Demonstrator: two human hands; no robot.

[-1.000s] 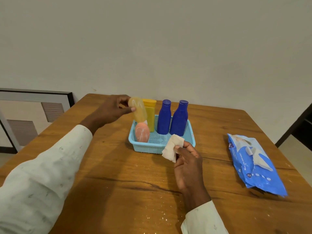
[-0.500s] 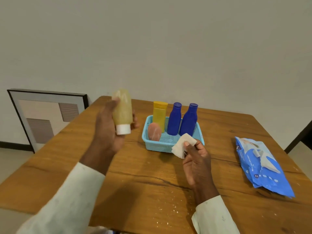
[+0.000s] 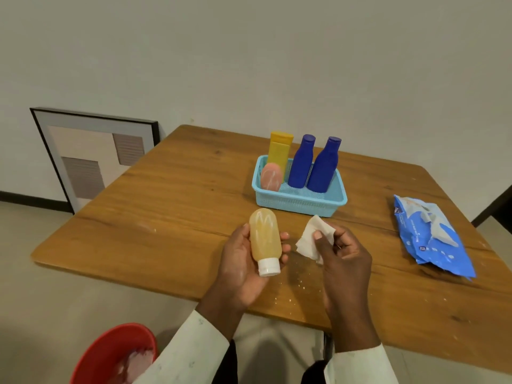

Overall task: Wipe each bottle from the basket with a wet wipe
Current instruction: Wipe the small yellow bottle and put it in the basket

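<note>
Four bottles (image 3: 300,164) wait in the basket (image 3: 297,202) at twelve o'clock while my left hand (image 3: 243,261) cradles the amber bottle (image 3: 264,239), fingers curled around it, cap toward me, and my right hand (image 3: 340,253) pinches the wipe (image 3: 311,239) at three o'clock, ready to rub.

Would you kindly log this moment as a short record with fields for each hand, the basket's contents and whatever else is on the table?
left hand: holds the amber bottle, white cap toward the person
right hand: pinches a white wet wipe, apart from the bottle
basket: light blue; holds a yellow bottle, two blue bottles, a pink bottle
table: wooden; blue wipes pack at the right
wiping: not yet begun
</note>
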